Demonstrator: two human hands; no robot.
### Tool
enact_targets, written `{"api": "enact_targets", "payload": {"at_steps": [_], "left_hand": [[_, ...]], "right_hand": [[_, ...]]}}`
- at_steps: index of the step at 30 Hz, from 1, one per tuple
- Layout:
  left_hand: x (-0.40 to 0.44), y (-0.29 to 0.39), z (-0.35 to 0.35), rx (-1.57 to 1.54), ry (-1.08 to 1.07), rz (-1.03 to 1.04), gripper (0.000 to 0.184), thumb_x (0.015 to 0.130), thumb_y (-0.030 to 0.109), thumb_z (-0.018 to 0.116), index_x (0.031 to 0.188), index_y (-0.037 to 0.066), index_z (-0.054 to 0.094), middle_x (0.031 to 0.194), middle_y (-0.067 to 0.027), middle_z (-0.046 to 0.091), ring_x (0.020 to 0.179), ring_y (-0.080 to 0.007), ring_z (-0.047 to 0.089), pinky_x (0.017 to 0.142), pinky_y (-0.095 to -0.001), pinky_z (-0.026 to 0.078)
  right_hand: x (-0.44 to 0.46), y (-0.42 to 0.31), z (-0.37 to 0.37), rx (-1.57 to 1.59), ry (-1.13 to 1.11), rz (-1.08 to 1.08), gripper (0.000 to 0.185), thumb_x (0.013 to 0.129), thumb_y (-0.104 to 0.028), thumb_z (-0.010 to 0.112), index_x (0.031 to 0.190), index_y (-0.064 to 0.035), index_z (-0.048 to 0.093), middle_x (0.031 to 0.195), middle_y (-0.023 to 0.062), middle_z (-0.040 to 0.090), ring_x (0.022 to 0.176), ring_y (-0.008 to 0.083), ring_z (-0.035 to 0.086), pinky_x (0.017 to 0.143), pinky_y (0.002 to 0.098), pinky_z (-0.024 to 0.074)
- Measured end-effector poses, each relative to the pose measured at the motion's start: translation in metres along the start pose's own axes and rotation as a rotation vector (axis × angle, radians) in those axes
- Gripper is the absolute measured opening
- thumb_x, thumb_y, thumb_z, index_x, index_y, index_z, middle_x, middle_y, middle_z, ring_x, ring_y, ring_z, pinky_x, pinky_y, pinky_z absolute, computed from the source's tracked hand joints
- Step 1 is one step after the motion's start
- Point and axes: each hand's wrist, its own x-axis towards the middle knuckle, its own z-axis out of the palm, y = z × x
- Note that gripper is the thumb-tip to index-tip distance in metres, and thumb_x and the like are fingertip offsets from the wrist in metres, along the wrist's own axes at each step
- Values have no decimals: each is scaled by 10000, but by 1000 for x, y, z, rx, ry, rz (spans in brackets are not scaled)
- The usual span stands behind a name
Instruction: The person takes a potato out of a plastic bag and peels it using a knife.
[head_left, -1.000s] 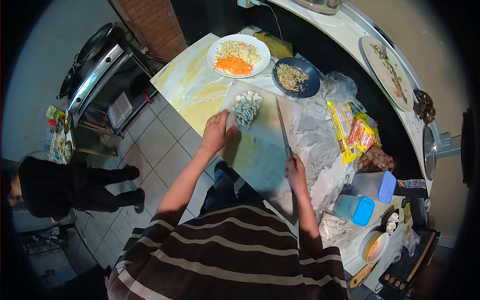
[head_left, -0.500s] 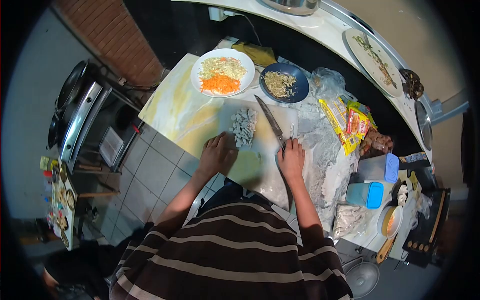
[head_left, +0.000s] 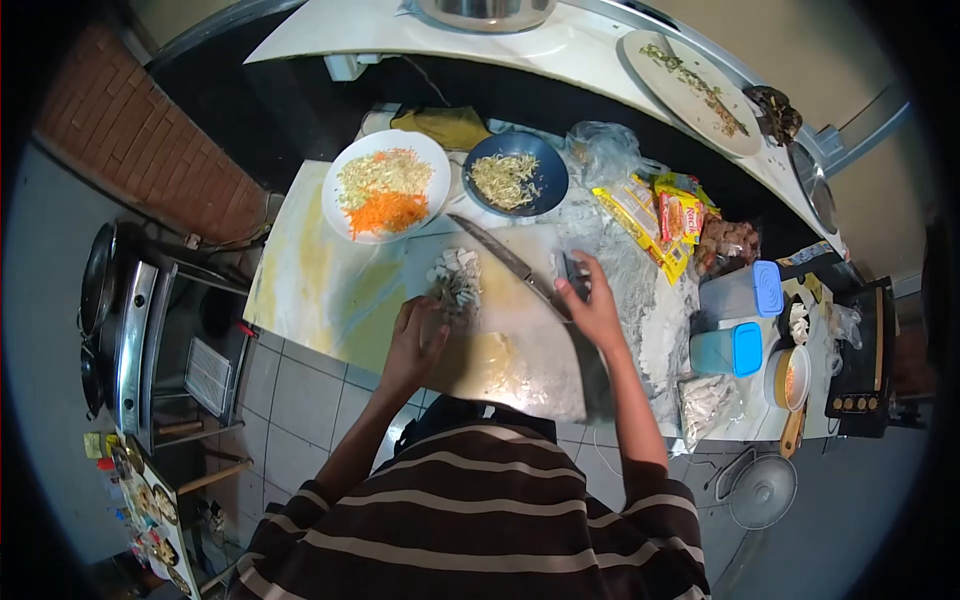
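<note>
Greyish-white chopped pieces (head_left: 458,280) lie in a heap on a pale cutting board (head_left: 525,355). My left hand (head_left: 415,345) is at the near-left edge of the heap, thumb apart from the fingers. A long kitchen knife (head_left: 500,250) rests on the board to the right of the heap, blade tip pointing away and left. My right hand (head_left: 595,305) is by the knife's handle, thumb and fingers spread and not wrapped round it. A dark patch shows between them, and I cannot make out whether it is shadow.
Beyond the board stand a white plate (head_left: 334,205) of shredded carrot and pale vegetable and a dark blue bowl (head_left: 548,188) of pale shreds. Yellow packets (head_left: 645,225), blue-lidded containers (head_left: 746,348) and a bag (head_left: 708,405) are at right. A raised ledge (head_left: 590,50) runs behind.
My right hand has come off the knife handle and its fingers have spread. My left hand has moved in against the heap. The camera view has turned.
</note>
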Motion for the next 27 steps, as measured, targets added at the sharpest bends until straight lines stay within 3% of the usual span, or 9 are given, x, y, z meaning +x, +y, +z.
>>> {"api": "enact_targets", "payload": {"at_steps": [6, 9, 11, 12, 16, 18, 20, 24, 27], "left_hand": [[-7, 11, -2, 1, 1, -19, 373, 883, 64, 688, 1236, 52, 567, 1346, -160, 505, 1259, -350, 519, 1009, -428, 449], [-10, 16, -10, -11, 52, -66, 357, 891, 41, 663, 1237, 56, 576, 1353, -147, 499, 1253, -317, 519, 979, -407, 463], [-9, 14, -16, -10, 73, -84, 349, 894, 34, 654, 1234, 55, 579, 1349, -145, 500, 1249, -311, 519, 973, -402, 466], [-7, 12, -19, -15, 77, -86, 351, 897, 38, 651, 1239, 53, 574, 1351, -153, 497, 1248, -320, 514, 970, -407, 464], [5, 9, -32, -17, 118, -83, 341, 904, 44, 644, 1238, 58, 579, 1356, -158, 493, 1246, -322, 512, 965, -411, 464], [15, 9, -41, -26, 131, -73, 335, 904, 40, 642, 1233, 63, 584, 1350, -158, 499, 1244, -319, 515, 965, -407, 465], [28, 7, -46, -47, 144, -38, 334, 903, 36, 639, 1231, 64, 584, 1337, -156, 513, 1241, -313, 521, 959, -401, 469], [62, 5, -46, -143, 155, 73, 342, 888, 20, 643, 1223, 54, 583, 1267, -133, 568, 1170, -291, 568, 944, -386, 477], [91, 35, -46, -185, 101, 136, 336, 891, 33, 654, 1220, 49, 586, 1227, -116, 587, 1116, -260, 590, 931, -363, 475]], "right_hand": [[168, 44, -71, -190, 343, -96, 706, 842, -274, 779, 1387, 44, 464, 1339, 261, 554, 1248, 400, 536, 1034, 433, 454], [249, 105, -76, -313, 622, -133, 689, 813, -306, 812, 1343, 17, 511, 1265, 200, 616, 1138, 347, 598, 974, 392, 470], [264, 110, -70, -225, 577, 366, 618, 783, -269, 827, 1264, 32, 584, 1212, 186, 646, 1077, 309, 626, 961, 364, 477], [269, 115, -69, -222, 575, 367, 618, 783, -269, 827, 1264, 32, 584, 1212, 186, 646, 1077, 309, 626, 961, 364, 477], [279, 108, -76, 44, 603, 162, 403, 816, -147, 701, 1192, -5, 680, 1164, 218, 706, 1126, 353, 665, 993, 397, 482], [264, 74, -90, -141, 505, -143, 346, 837, -113, 671, 1162, 4, 684, 1122, 242, 704, 1049, 350, 690, 920, 389, 518], [221, 1, -91, -317, 464, -198, 294, 861, -89, 637, 1124, 37, 680, 1087, 265, 695, 981, 346, 707, 859, 392, 538], [181, -59, -103, -287, 399, -192, 251, 892, -65, 602, 1119, 11, 677, 1029, 208, 705, 878, 325, 690, 763, 382, 528], [142, -116, -106, -176, 289, -444, 213, 901, -15, 569, 1088, 14, 669, 1023, 179, 685, 915, 312, 663, 785, 355, 511]]}}
